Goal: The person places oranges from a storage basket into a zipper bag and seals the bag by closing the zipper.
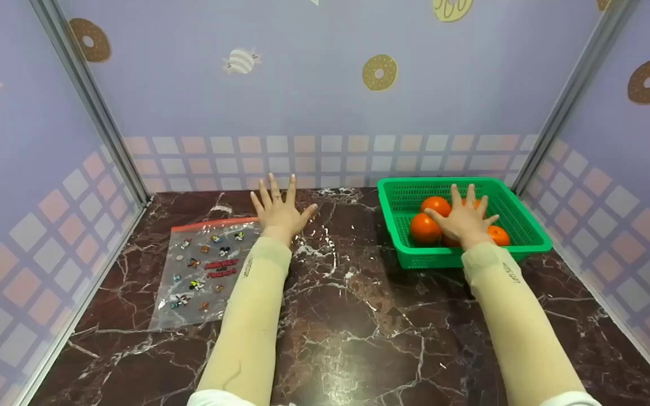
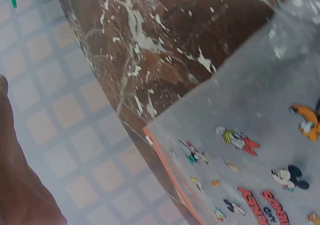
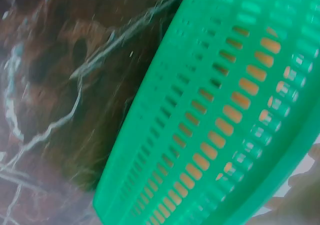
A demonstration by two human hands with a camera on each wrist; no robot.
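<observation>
My left hand [image 1: 281, 217] is held with fingers spread, near the top right corner of a clear zip bag [image 1: 189, 293]. The bag lies flat, has a red-orange zip edge and is printed with cartoon figures. In the left wrist view, part of the left hand [image 2: 22, 177] shows at the left edge, apart from the bag [image 2: 250, 110]. My right hand [image 1: 465, 221], fingers also spread, is over several round orange fruits [image 1: 425, 228] in a green plastic basket [image 1: 528, 231]. It partly hides them; whether it touches any, I cannot tell. The basket's slotted side [image 3: 165, 120] fills much of the right wrist view.
Dark red marbled tabletop [image 1: 347, 327] lies between the bag and the basket. Purple patterned walls [image 1: 313, 96] enclose the table at the back and on both sides, with grey metal posts [image 1: 573, 96] at the corners.
</observation>
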